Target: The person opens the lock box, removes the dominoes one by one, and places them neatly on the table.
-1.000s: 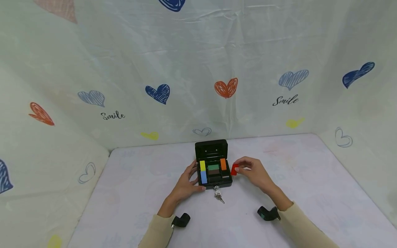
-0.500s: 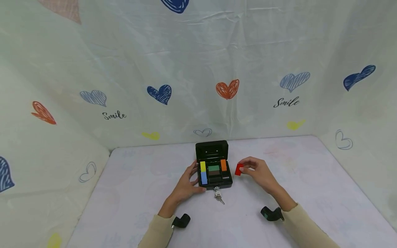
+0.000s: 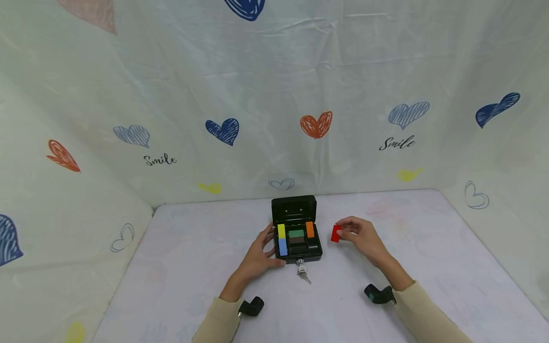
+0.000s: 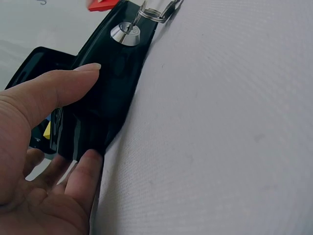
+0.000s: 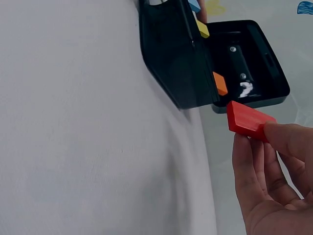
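A small black cash box stands on the table with its lid raised at the back. Inside lie a yellow block, a blue block, an orange block, a green block and a brown one. My left hand grips the box's left side, thumb on the front face and fingers round the corner. Between thumb and fingers, my right hand pinches a red block, held apart from the box on its right.
Keys hang from the lock on the box's front and reach onto the tabletop. A white curtain printed with hearts rises behind the table and along both sides. Wrist cameras sit on both sleeves.
My right hand has moved to the right with the red block, widening the gap to the box. The left hand stays on the box. The head view has shifted slightly.
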Demonstrator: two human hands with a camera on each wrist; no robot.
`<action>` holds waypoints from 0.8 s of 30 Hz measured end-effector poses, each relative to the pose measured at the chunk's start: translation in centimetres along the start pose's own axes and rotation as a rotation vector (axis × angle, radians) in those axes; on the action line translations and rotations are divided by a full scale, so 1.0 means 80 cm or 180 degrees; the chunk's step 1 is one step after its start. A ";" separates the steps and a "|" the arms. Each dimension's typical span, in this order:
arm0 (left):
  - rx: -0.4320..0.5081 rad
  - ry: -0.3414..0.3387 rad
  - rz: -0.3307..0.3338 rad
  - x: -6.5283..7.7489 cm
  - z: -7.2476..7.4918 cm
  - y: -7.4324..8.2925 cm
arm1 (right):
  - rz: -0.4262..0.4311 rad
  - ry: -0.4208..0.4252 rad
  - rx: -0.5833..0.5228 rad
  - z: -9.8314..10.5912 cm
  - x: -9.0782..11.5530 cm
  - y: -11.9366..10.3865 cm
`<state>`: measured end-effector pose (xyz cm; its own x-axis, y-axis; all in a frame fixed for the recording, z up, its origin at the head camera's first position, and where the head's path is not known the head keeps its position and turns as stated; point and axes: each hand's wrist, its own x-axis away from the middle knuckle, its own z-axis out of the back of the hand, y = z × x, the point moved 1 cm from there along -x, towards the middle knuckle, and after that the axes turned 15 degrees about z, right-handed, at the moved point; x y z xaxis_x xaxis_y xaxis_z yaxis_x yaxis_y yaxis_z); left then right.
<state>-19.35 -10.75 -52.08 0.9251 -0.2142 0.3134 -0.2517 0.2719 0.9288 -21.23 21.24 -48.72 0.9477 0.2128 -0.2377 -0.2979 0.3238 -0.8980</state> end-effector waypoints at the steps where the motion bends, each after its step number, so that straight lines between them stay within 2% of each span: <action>1: -0.0001 0.0000 0.0001 0.000 0.000 0.000 | -0.0006 0.0007 0.0005 0.001 -0.001 0.001; 11: 0.0007 -0.0026 -0.0043 -0.003 0.001 -0.005 | 0.0006 0.0036 0.0011 0.009 -0.007 0.013; 24: 0.0008 -0.0024 -0.0001 -0.002 0.001 -0.005 | 0.0037 -0.0033 -0.0011 0.014 -0.011 0.012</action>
<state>-19.44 -10.93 -52.50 0.9231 -0.2213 0.3145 -0.2520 0.2695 0.9294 -22.45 22.39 -48.99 0.9429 0.2262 -0.2444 -0.3086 0.3180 -0.8964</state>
